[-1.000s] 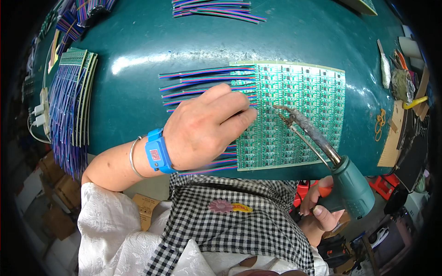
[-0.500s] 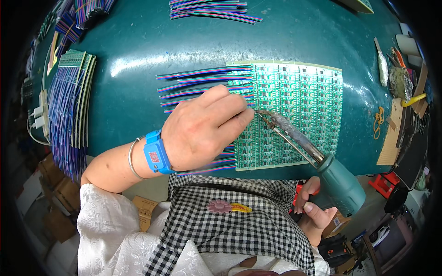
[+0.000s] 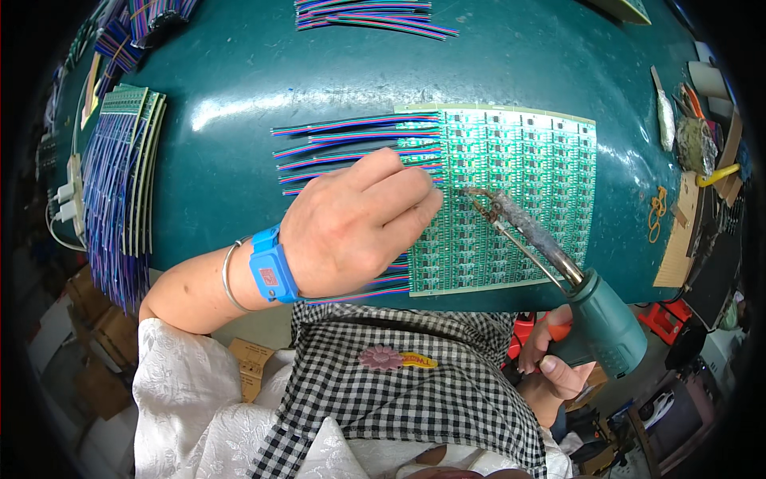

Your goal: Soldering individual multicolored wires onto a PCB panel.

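My left hand [image 3: 359, 215], with a blue band at the wrist, is closed in a pinch over the left part of a green circuit board panel [image 3: 519, 215]. What its fingertips hold is hidden under the fingers. Strips of flat multicoloured wire [image 3: 351, 125] lie side by side above and below this hand, their right ends on the panel. My right hand [image 3: 554, 359] is wrapped round the grip of a green soldering gun [image 3: 610, 327]. The gun's dark tip points up and left over the panel, a little to the right of my left fingertips.
A stack of wired boards [image 3: 124, 184] stands at the left, beside white plugs in a power strip [image 3: 68, 199]. Loose wire strips [image 3: 367, 16] lie at the far edge. Rubber bands [image 3: 656, 211], cardboard [image 3: 674, 239] and a yellow-handled tool [image 3: 718, 174] are at the right.
The soldering gun has moved right, its tip drawing away from my left fingertips; my right hand went with it. My left hand stays nearly in place, still pinched.
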Demonstrator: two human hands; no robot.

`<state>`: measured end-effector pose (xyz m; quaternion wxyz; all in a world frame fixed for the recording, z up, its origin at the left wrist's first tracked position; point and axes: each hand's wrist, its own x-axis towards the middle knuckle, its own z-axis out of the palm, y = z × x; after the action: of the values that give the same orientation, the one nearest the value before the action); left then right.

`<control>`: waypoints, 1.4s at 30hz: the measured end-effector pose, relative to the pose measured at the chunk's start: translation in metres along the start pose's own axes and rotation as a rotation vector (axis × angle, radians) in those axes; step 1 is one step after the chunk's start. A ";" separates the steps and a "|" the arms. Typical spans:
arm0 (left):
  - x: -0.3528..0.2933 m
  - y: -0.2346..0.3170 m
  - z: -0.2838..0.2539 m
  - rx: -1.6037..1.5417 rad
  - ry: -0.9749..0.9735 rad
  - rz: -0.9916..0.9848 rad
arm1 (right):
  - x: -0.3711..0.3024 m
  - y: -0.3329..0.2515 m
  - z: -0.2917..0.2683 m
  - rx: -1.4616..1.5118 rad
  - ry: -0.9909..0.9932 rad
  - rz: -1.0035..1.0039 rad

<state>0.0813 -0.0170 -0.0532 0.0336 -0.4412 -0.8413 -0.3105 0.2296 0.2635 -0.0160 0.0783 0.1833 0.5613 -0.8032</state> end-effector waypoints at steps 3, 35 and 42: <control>0.000 0.001 0.000 0.010 0.000 0.001 | -0.002 -0.001 -0.001 -0.041 -0.017 0.034; 0.001 0.013 -0.004 0.091 -0.025 -0.025 | -0.001 -0.008 -0.006 -0.089 0.161 -0.185; 0.014 0.023 -0.051 0.150 -0.150 -0.081 | -0.015 -0.068 -0.055 -0.468 0.170 -0.550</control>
<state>0.0794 -0.0252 0.0036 -0.0092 -0.4250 -0.8794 -0.2141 0.2323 0.3376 0.0324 -0.1478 0.0688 0.7625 -0.6262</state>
